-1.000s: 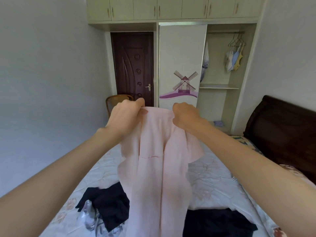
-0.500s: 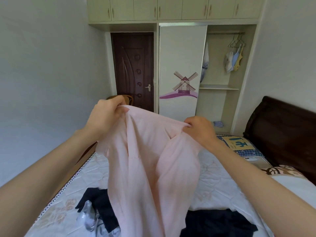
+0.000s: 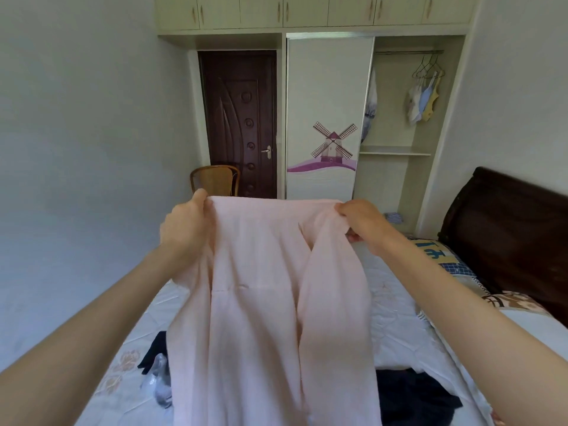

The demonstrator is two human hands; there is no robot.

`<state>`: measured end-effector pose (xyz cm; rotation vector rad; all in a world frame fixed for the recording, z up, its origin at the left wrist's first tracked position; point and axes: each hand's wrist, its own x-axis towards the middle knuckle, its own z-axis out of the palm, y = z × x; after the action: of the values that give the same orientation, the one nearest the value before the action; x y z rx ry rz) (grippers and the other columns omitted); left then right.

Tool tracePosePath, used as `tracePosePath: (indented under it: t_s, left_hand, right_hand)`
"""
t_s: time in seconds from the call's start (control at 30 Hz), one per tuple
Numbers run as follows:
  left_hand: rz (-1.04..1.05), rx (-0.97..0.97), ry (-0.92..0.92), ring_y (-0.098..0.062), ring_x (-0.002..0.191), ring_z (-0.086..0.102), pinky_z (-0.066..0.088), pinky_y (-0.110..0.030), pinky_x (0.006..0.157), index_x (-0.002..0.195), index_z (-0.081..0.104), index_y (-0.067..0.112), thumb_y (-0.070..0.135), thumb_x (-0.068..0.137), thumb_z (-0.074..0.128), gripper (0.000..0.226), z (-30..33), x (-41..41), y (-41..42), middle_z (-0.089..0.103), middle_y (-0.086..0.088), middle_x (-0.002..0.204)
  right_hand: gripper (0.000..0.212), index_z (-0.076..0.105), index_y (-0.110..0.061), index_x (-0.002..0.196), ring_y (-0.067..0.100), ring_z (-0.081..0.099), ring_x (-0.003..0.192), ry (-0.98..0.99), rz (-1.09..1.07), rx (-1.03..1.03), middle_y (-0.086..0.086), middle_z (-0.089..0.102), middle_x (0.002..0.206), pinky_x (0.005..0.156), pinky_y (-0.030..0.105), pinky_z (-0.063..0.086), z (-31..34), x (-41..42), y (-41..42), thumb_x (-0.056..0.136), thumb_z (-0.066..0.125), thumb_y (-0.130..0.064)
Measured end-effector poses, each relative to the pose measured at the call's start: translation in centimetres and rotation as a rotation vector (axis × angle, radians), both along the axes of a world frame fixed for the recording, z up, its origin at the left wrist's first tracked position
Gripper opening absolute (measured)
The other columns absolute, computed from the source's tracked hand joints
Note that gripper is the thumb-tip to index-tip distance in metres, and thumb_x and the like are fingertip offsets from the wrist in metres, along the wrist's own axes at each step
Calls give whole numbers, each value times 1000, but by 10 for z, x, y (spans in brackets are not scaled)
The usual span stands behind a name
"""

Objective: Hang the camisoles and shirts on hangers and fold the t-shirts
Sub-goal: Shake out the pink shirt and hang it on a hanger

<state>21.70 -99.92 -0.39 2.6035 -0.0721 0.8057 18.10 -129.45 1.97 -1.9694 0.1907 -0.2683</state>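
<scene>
A pale pink shirt hangs in the air over the bed, stretched flat along its top edge. My left hand grips the top left corner and my right hand pinches the top right corner. The cloth drops down past the bottom of the view. Dark garments lie on the mattress behind it, one at the lower left and one at the lower right. Several camisoles on hangers hang from the rail in the open wardrobe.
The bed has a white quilted mattress, pillows and a dark headboard at the right. A wooden chair stands before a dark door. The wardrobe's sliding panel bears a windmill picture.
My hands have moved apart and levelled out, pulling the shirt's top edge taut and straight. Before, the cloth was bunched between them.
</scene>
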Motion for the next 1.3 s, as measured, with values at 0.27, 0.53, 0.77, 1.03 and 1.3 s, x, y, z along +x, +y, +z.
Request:
tracePosePath:
  t_s: [0.27, 0.53, 0.77, 1.03, 1.3]
  left_hand:
    - [-546, -204, 543, -10, 58, 44, 31, -24, 57, 67, 55, 2, 47, 75, 79, 52, -4, -18, 28, 46, -6, 62]
    - [-306, -171, 554, -12, 56, 45, 31, -23, 54, 67, 61, -4, 33, 84, 74, 42, -51, -9, 51, 48, -6, 62]
    - [-204, -757, 532, -27, 75, 55, 42, -35, 67, 89, 68, -4, 18, 82, 74, 23, -2, 7, 5, 64, -20, 84]
    - [-295, -752, -529, -9, 55, 45, 37, -25, 52, 72, 52, 17, 19, 86, 62, 17, 155, -52, -34, 50, 8, 61]
    - [-162, -1172, 283, -35, 81, 62, 54, -40, 78, 92, 62, 2, 10, 90, 59, 8, 38, 17, -25, 62, -22, 91]
  right_hand:
    - [14, 55, -11, 82, 16, 47, 55, 38, -58, 146, 6, 50, 67, 44, 18, 42, -18, -1, -25, 93, 59, -18]
    - [9, 59, -9, 86, 17, 51, 58, 167, 0, 118, 7, 55, 70, 49, 20, 42, -69, 0, -20, 93, 58, -16]
    - [7, 55, -13, 85, 19, 48, 60, 69, -27, 213, 7, 52, 74, 49, 22, 39, -10, 24, 21, 90, 56, -17]
    - [35, 41, -18, 63, 17, 37, 56, -923, -22, -161, 3, 39, 59, 51, 29, 28, 163, -31, 59, 96, 49, -27]
    - [40, 38, -14, 60, 22, 43, 62, -125, 38, -323, 8, 44, 66, 64, 30, 34, 27, 36, 46, 99, 44, -19]
